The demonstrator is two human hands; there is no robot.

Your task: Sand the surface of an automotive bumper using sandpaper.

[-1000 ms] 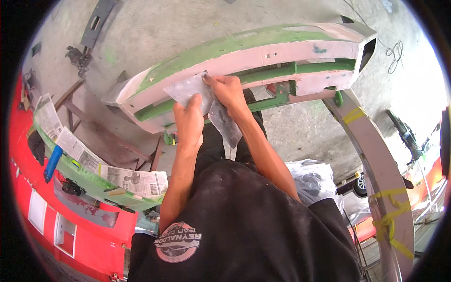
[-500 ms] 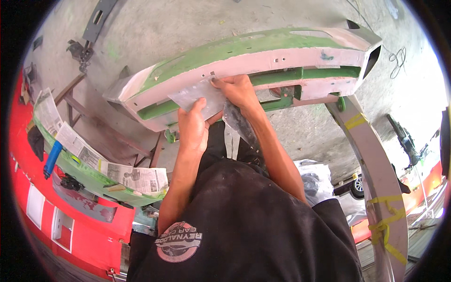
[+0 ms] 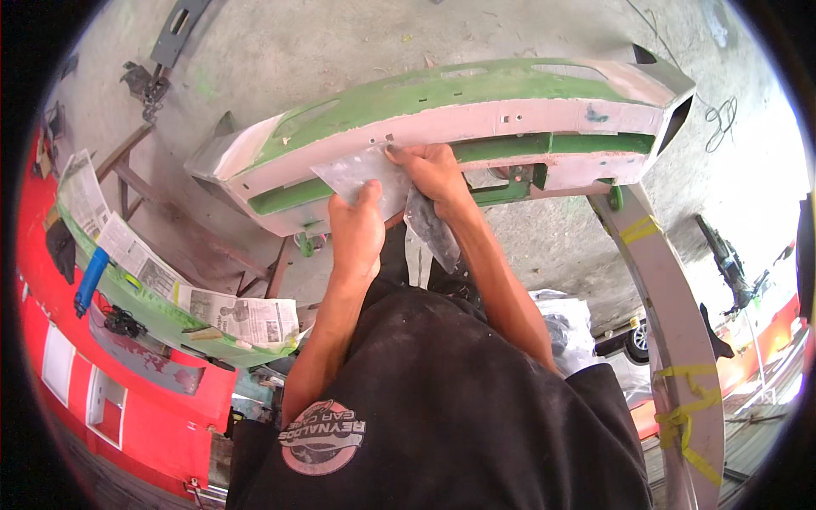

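In front of my body, a thin sheet of sandpaper [image 3: 365, 174], pale grey on its upper face, is stretched between my hands. A dark, creased part of it hangs below my right wrist. My left hand [image 3: 357, 228] pinches the lower left part, thumb on top and fingers largely underneath. My right hand [image 3: 432, 174] grips the upper right edge with its thumb and bent fingers. Just beyond and below both hands lies a long car bumper [image 3: 476, 119], patched in green and pale pink, with slots along its front.
A red car body part [image 3: 161, 433] and a green panel with newspaper [image 3: 242, 316] and a blue cylindrical tool [image 3: 91, 280] lie left. A brown metal stand [image 3: 183, 229] is beside them. At right are a grey curved panel with yellow tape [image 3: 671, 297] and plastic sheeting [image 3: 565, 327].
The whole view has shifted slightly. Both hands keep hold of the sandpaper, and its pale face has tilted a little, with the left hand slightly nearer the right.
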